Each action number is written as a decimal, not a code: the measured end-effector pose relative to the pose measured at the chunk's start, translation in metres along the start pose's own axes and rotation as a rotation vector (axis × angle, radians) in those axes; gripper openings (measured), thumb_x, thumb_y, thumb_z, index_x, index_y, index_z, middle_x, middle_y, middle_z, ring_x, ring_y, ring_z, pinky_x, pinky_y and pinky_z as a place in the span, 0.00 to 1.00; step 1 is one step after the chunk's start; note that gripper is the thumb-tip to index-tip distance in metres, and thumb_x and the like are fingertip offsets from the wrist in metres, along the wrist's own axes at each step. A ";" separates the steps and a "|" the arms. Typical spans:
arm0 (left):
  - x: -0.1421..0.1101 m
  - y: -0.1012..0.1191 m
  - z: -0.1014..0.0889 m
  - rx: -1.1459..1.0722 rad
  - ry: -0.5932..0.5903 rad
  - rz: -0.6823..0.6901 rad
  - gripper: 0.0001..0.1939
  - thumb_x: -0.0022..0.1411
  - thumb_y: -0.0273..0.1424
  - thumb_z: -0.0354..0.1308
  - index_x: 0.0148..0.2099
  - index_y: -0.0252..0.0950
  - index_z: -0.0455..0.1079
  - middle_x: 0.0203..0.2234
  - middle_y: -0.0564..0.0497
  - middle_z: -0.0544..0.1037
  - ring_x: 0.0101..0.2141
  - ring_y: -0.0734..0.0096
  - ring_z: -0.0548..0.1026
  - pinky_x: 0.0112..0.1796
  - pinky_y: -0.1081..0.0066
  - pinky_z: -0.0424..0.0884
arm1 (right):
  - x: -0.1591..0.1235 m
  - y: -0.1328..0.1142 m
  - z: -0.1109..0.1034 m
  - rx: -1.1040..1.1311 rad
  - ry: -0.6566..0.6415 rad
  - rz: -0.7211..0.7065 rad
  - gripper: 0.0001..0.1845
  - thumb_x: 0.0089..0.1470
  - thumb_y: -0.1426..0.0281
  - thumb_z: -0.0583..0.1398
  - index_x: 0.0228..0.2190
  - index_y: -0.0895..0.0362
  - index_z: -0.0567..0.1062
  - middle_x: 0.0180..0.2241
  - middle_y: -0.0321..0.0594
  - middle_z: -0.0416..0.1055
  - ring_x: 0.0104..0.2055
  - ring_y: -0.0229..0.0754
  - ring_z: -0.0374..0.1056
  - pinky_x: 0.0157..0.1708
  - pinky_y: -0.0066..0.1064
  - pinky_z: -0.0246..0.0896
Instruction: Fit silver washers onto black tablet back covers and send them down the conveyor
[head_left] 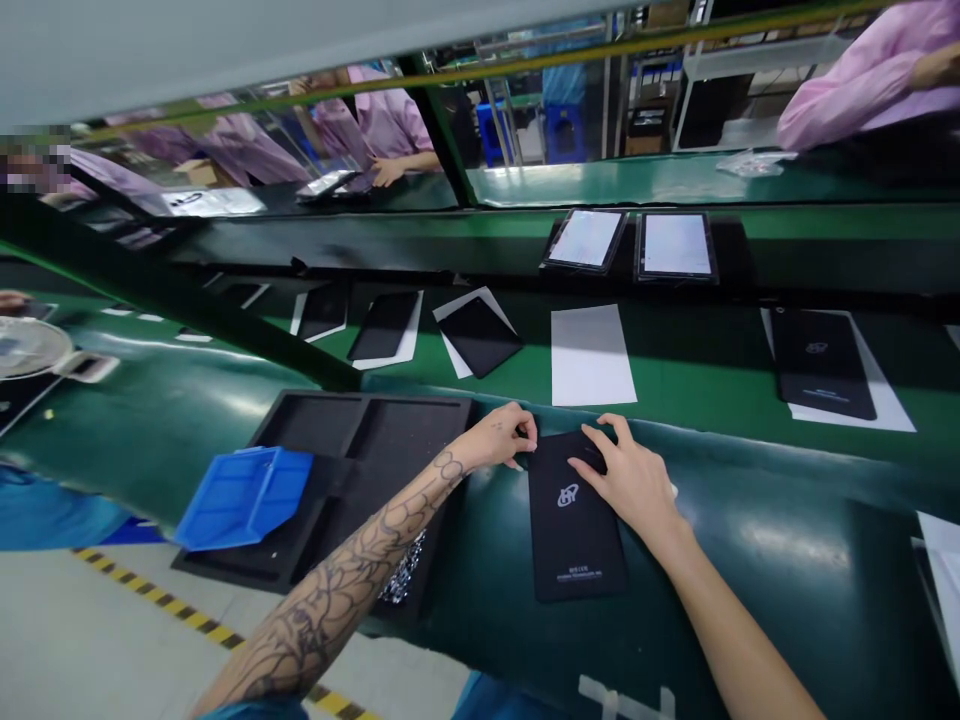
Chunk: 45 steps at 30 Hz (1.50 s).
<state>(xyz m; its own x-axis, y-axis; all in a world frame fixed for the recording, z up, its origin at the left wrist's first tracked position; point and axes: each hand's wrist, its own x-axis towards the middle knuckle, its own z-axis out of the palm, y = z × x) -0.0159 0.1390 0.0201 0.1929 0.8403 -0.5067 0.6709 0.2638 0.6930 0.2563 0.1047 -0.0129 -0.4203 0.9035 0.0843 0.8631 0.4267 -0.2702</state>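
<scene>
A black tablet (576,525) lies on the green belt (772,510), its back up, with a white logo and small print. My left hand (498,436), on a tattooed forearm, grips its top left corner. My right hand (624,482) lies spread over its upper right part, fingertips on the back and near the top edge. Part of the tablet's top edge is hidden under my fingers.
A black foam tray (360,430) holding a blue plastic bin (244,498) sits left of my arm. Several black tablets and white sheets (592,355) lie beyond on the belt. Co-workers in pink smocks (855,90) stand across the line.
</scene>
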 end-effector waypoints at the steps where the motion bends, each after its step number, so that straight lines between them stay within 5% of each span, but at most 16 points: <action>1: 0.000 -0.001 0.000 -0.003 -0.010 0.001 0.16 0.58 0.44 0.69 0.37 0.36 0.77 0.45 0.46 0.66 0.42 0.61 0.75 0.25 0.73 0.83 | 0.000 0.000 0.000 0.002 -0.002 -0.002 0.27 0.72 0.49 0.59 0.64 0.49 0.77 0.65 0.48 0.67 0.36 0.43 0.79 0.28 0.34 0.71; 9: -0.001 0.004 -0.005 0.004 -0.054 -0.021 0.19 0.60 0.47 0.69 0.39 0.36 0.76 0.46 0.46 0.66 0.41 0.62 0.75 0.28 0.70 0.84 | 0.001 0.003 0.001 0.014 0.004 -0.006 0.29 0.73 0.47 0.57 0.63 0.49 0.77 0.65 0.49 0.67 0.36 0.43 0.78 0.26 0.33 0.68; 13: 0.009 0.019 -0.014 0.311 -0.102 -0.047 0.12 0.64 0.38 0.68 0.42 0.36 0.72 0.47 0.47 0.67 0.37 0.68 0.75 0.29 0.71 0.81 | 0.000 0.005 0.001 0.016 0.010 -0.007 0.29 0.73 0.47 0.56 0.64 0.49 0.77 0.65 0.48 0.67 0.33 0.42 0.77 0.24 0.33 0.65; 16: 0.028 0.033 -0.019 0.445 -0.100 -0.039 0.19 0.54 0.31 0.77 0.42 0.36 0.71 0.47 0.49 0.68 0.37 0.68 0.75 0.37 0.67 0.80 | 0.001 0.007 0.002 0.014 0.024 -0.011 0.29 0.73 0.47 0.57 0.64 0.48 0.77 0.65 0.47 0.68 0.33 0.42 0.77 0.24 0.32 0.64; 20: 0.064 0.054 -0.011 0.640 -0.188 0.083 0.29 0.34 0.18 0.83 0.37 0.36 0.72 0.50 0.49 0.70 0.46 0.54 0.76 0.51 0.54 0.73 | 0.003 0.008 0.004 0.013 0.027 -0.012 0.30 0.71 0.46 0.57 0.63 0.49 0.78 0.64 0.48 0.69 0.33 0.42 0.76 0.23 0.32 0.60; 24: 0.084 0.063 -0.006 0.677 -0.219 0.065 0.28 0.34 0.27 0.86 0.33 0.34 0.72 0.52 0.45 0.71 0.51 0.46 0.76 0.54 0.51 0.70 | 0.004 0.006 -0.008 0.101 0.116 -0.051 0.25 0.72 0.50 0.58 0.58 0.52 0.80 0.57 0.47 0.75 0.32 0.40 0.74 0.24 0.31 0.57; 26: 0.079 0.059 -0.011 0.648 -0.186 0.049 0.26 0.42 0.38 0.85 0.35 0.35 0.73 0.52 0.44 0.71 0.49 0.50 0.77 0.52 0.54 0.71 | 0.005 0.001 -0.020 0.271 0.206 -0.104 0.20 0.73 0.54 0.59 0.44 0.56 0.83 0.41 0.42 0.78 0.28 0.37 0.69 0.26 0.31 0.56; 29: 0.054 0.043 -0.018 0.622 -0.118 0.058 0.25 0.50 0.42 0.82 0.42 0.38 0.74 0.53 0.46 0.72 0.44 0.60 0.77 0.48 0.61 0.71 | 0.017 -0.018 -0.035 0.662 0.311 -0.146 0.29 0.73 0.55 0.59 0.22 0.55 0.68 0.19 0.32 0.59 0.21 0.34 0.54 0.25 0.31 0.50; 36: 0.013 0.012 -0.009 0.536 0.049 0.062 0.16 0.66 0.42 0.69 0.48 0.39 0.72 0.52 0.46 0.73 0.43 0.62 0.77 0.47 0.65 0.72 | 0.089 -0.085 -0.021 1.318 0.320 -0.050 0.37 0.68 0.44 0.60 0.17 0.50 0.52 0.16 0.28 0.48 0.18 0.34 0.46 0.18 0.30 0.43; 41: -0.010 0.014 -0.014 0.405 0.172 0.175 0.18 0.62 0.40 0.73 0.49 0.38 0.74 0.50 0.46 0.73 0.43 0.61 0.77 0.46 0.66 0.72 | 0.111 -0.106 -0.004 1.362 0.312 -0.094 0.40 0.67 0.40 0.55 0.17 0.49 0.47 0.13 0.25 0.40 0.15 0.32 0.40 0.17 0.30 0.41; 45: -0.062 -0.021 -0.015 0.312 0.437 0.308 0.10 0.78 0.38 0.55 0.56 0.41 0.70 0.55 0.47 0.72 0.52 0.62 0.75 0.52 0.66 0.70 | 0.105 -0.107 0.011 1.385 0.230 -0.097 0.39 0.64 0.42 0.60 0.16 0.49 0.48 0.13 0.25 0.41 0.15 0.32 0.40 0.17 0.30 0.37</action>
<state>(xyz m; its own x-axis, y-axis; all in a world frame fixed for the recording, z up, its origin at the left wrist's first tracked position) -0.0525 0.0888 0.0450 0.1439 0.9896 -0.0045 0.8216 -0.1169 0.5579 0.1164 0.1535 0.0148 -0.2901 0.9171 0.2732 -0.1945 0.2230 -0.9552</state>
